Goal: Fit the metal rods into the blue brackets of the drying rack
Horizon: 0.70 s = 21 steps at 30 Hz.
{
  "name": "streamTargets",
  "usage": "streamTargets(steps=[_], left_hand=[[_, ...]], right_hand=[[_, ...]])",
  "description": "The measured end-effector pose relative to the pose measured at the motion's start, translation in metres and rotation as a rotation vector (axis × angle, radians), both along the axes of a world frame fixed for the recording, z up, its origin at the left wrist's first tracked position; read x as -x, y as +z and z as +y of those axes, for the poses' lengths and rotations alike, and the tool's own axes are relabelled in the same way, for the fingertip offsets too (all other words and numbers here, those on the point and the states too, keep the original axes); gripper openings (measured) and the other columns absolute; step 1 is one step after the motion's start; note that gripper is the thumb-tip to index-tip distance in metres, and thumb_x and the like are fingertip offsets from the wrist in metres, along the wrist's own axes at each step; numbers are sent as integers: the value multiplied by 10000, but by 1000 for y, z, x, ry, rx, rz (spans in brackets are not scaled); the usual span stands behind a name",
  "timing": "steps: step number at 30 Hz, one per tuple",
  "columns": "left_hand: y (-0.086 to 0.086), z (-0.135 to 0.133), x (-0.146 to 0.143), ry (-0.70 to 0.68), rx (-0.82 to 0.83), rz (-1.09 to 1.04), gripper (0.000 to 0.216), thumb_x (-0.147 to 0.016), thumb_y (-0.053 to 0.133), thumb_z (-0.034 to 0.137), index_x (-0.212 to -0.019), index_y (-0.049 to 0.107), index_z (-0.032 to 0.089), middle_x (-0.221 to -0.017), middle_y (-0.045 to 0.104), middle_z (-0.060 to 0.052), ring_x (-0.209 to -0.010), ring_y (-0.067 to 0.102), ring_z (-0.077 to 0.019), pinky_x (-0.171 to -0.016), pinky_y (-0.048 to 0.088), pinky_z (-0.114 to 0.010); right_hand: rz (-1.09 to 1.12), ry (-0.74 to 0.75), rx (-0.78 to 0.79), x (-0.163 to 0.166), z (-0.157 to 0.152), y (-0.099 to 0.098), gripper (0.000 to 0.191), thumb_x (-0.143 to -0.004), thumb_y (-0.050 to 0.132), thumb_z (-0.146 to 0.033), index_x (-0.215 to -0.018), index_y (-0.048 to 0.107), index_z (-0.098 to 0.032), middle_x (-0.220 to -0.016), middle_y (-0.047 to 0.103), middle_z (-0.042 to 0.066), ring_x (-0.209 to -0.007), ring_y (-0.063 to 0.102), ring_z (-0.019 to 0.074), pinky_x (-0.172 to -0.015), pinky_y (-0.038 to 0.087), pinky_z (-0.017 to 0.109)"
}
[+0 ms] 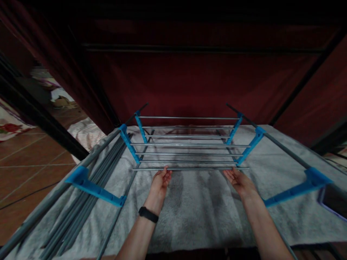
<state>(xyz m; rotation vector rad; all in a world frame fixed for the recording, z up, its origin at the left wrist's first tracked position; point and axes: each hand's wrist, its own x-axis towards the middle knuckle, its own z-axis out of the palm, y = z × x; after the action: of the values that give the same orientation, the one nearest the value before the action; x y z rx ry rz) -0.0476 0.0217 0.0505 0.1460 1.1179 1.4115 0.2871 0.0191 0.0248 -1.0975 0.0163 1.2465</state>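
Note:
A thin grey metal rod (197,169) lies crosswise in front of me, gripped near its middle-left by my left hand (161,179) and near its right end by my right hand (239,180). Fingers of both hands are curled at the rod. Just beyond it stands a partly built rack, with several grey crossbars (189,145) fitted between blue plastic brackets (129,143) on grey side poles (286,148). Nearer to me, a blue bracket (94,189) on the left and a blue bracket (292,189) on the right have no crossbar between them.
Several loose grey rods (89,202) lie bundled on the grey cloth (189,224) at left. A phone-like dark object (334,202) rests at the right edge. Behind the rack rises a dark red panel (184,79). Tiled floor (35,155) shows at left.

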Motion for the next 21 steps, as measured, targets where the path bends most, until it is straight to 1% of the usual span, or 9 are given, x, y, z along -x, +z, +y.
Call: streamTargets(steps=[3, 8, 11, 15, 18, 21], left_hand=[[4, -1, -2, 5, -65, -14, 145, -943, 600, 66, -854, 691, 135, -711, 683, -18, -668, 693, -105, -607, 538, -192], [6, 0, -9, 3, -175, -20, 12, -876, 721, 128, -865, 722, 131, -724, 695, -19, -676, 682, -106, -654, 539, -205], [5, 0, -13, -14, -215, -30, 52, -831, 770, 140, -865, 734, 127, -731, 703, -18, -685, 678, -108, -676, 534, -214], [5, -1, -15, -14, -260, -53, 131, -784, 814, 147, -893, 742, 143, -830, 742, -28, -732, 688, -116, -702, 535, -231], [7, -2, -16, 11, -304, -63, 130, -773, 836, 173, -838, 725, 150, -864, 751, -27, -727, 679, -110, -708, 533, -234], [8, -2, -18, -2, -351, -41, 138, -777, 840, 196, -804, 716, 142, -894, 759, -40, -708, 667, -104, -722, 535, -236]], right_hand=[[-32, -21, -24, 0, 1, -3, 232, -937, 518, -30, -810, 629, -190, -733, 701, -3, -696, 713, 118, -713, 664, 258], [-12, -24, -15, -5, 1, -7, 242, -941, 507, -26, -793, 621, -180, -736, 706, 3, -697, 719, 116, -718, 660, 255], [2, -45, -22, -10, 0, -10, 233, -946, 514, -36, -795, 624, -176, -734, 707, 3, -678, 716, 110, -708, 656, 247], [-29, -65, -50, -12, -2, -9, 243, -936, 505, -14, -799, 629, -172, -745, 710, 3, -667, 714, 102, -686, 648, 225], [-32, -69, -44, -9, -4, -5, 257, -925, 493, 4, -797, 621, -178, -745, 710, -5, -671, 718, 102, -690, 653, 234], [-19, -84, -14, -6, -6, 2, 271, -928, 473, 13, -789, 608, -178, -730, 704, -11, -659, 716, 97, -678, 649, 225]])
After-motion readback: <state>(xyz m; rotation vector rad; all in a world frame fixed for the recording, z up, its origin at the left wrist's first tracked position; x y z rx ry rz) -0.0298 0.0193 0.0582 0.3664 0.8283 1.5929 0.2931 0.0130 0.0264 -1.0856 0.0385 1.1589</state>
